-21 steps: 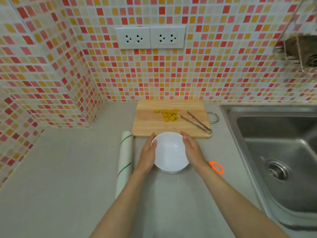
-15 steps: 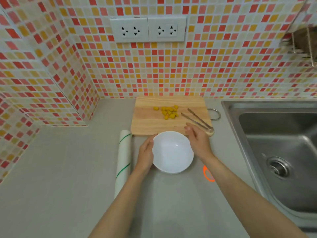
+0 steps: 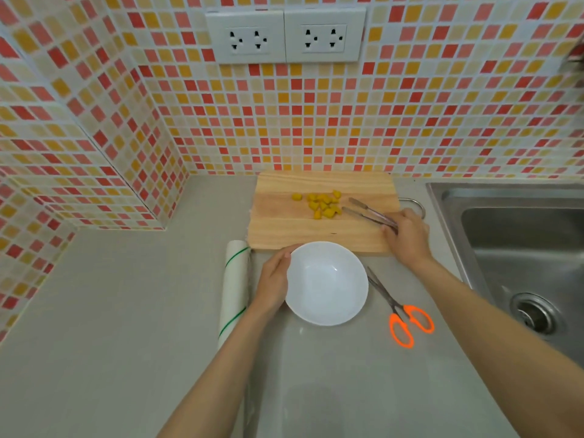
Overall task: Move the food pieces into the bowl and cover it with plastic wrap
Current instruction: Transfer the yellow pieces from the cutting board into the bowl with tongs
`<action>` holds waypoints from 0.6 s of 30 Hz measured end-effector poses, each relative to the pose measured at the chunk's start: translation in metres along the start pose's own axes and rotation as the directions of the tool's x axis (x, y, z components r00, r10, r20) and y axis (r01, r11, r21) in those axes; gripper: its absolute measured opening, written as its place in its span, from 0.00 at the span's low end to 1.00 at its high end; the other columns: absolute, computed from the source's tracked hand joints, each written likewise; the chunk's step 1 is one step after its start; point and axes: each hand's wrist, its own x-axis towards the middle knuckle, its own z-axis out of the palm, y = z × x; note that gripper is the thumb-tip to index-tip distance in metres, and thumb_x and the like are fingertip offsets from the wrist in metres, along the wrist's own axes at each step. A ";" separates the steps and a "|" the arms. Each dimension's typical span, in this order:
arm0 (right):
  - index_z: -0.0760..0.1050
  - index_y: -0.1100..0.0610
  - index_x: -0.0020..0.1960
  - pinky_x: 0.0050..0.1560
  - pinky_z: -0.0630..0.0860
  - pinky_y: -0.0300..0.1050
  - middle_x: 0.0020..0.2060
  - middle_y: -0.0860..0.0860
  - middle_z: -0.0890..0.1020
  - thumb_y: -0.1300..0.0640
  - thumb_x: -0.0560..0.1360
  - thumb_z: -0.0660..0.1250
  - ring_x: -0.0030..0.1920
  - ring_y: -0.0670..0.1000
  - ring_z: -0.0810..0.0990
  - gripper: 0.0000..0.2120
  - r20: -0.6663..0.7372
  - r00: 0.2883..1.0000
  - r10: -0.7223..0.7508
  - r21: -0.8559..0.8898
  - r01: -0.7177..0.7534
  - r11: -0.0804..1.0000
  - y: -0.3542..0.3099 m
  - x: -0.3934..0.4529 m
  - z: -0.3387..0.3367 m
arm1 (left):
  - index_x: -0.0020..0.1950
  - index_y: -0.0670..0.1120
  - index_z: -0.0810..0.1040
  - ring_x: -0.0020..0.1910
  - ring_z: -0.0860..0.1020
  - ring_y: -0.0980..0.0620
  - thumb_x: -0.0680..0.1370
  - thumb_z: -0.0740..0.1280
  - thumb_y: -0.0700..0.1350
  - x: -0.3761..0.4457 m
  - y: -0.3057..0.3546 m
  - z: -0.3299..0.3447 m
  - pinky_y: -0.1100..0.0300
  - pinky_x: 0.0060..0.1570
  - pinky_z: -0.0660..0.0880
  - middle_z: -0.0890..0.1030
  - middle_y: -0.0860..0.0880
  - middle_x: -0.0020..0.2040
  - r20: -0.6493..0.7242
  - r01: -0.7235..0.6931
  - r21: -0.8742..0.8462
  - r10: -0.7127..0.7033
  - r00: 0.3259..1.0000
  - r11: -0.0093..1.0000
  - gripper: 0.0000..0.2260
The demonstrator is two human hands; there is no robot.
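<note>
The tongs are gripped by the right hand at the cutting board's three-o'clock edge. The bowl is cupped at nine o'clock by the left hand, fingers relaxed. Bare counter is left beyond the wrap roll; scissors lie at the bowl's four o'clock.

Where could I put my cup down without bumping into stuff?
Bare counter lies left of the plastic wrap roll, out to the tiled wall. More lies in front of the bowl, between the arms. It is crowded between the bowl, cutting board, scissors and sink.
</note>
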 end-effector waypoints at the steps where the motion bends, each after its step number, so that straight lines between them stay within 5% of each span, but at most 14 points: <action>1: 0.76 0.64 0.59 0.59 0.67 0.52 0.53 0.64 0.77 0.63 0.74 0.66 0.56 0.64 0.74 0.14 0.028 0.999 -0.047 0.060 0.045 0.997 -0.003 0.003 0.000 | 0.53 0.50 0.80 0.54 0.79 0.52 0.82 0.55 0.40 0.002 0.000 0.000 0.55 0.57 0.74 0.82 0.50 0.53 0.003 0.001 -0.003 -0.001 1.000 1.000 0.14; 4: 0.76 0.64 0.60 0.56 0.68 0.51 0.51 0.65 0.79 0.64 0.74 0.66 0.54 0.63 0.75 0.15 0.125 0.975 -0.183 0.063 0.176 0.982 -0.014 0.011 0.001 | 0.55 0.47 0.80 0.57 0.78 0.48 0.82 0.55 0.40 0.008 0.000 0.000 0.53 0.60 0.73 0.82 0.48 0.55 0.021 0.005 0.004 -0.005 1.000 1.000 0.13; 10: 0.78 0.61 0.57 0.49 0.70 0.51 0.43 0.64 0.77 0.62 0.74 0.64 0.48 0.63 0.75 0.12 0.183 0.957 -0.224 -0.010 0.229 0.973 -0.022 0.026 0.008 | 0.54 0.48 0.80 0.55 0.79 0.50 0.82 0.55 0.39 0.014 -0.002 -0.001 0.55 0.59 0.73 0.82 0.50 0.53 0.039 0.003 -0.010 -0.002 0.999 1.000 0.14; 18: 0.79 0.62 0.56 0.46 0.68 0.49 0.42 0.65 0.79 0.65 0.74 0.64 0.45 0.63 0.76 0.12 0.110 0.972 -0.209 0.120 0.196 0.973 -0.021 0.018 0.007 | 0.52 0.50 0.81 0.55 0.79 0.52 0.82 0.54 0.39 0.016 -0.003 -0.001 0.56 0.59 0.74 0.83 0.52 0.52 0.045 0.009 -0.037 -0.007 0.999 0.999 0.15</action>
